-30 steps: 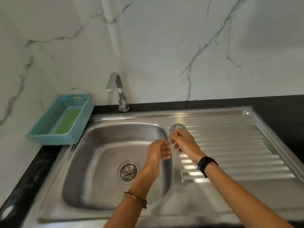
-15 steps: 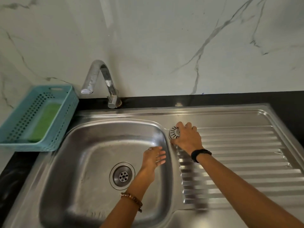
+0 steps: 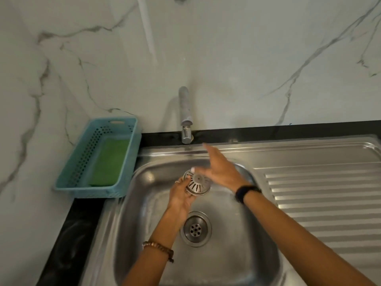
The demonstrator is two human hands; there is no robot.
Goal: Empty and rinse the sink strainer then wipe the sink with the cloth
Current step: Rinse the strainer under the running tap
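Sink strainer, a round slotted steel cup (image 3: pixel 197 183), hangs over the stainless steel sink basin (image 3: pixel 237 254), above the drain, gripped by the curled fingers of the left hand (image 3: pixel 181 196). Just right, the right hand (image 3: pixel 221 172) hovers with straight, released fingers.

Silver slotted strainer (image 3: pixel 198 183) showing radial slits; steel sink (image 3: pixel 237 254) shining grey beside ribbed drainboard (image 3: pixel 321 195). Turquoise perforated basket (image 3: pixel 125 153) holding green cloth (image 3: pixel 108 162). White wall (image 3: pixel 247 58) showing grey marble veins; counter (image 3: pixel 70 240) looking black. Black wristband (image 3: pixel 246 193), brown beaded bracelet (image 3: pixel 159 249).
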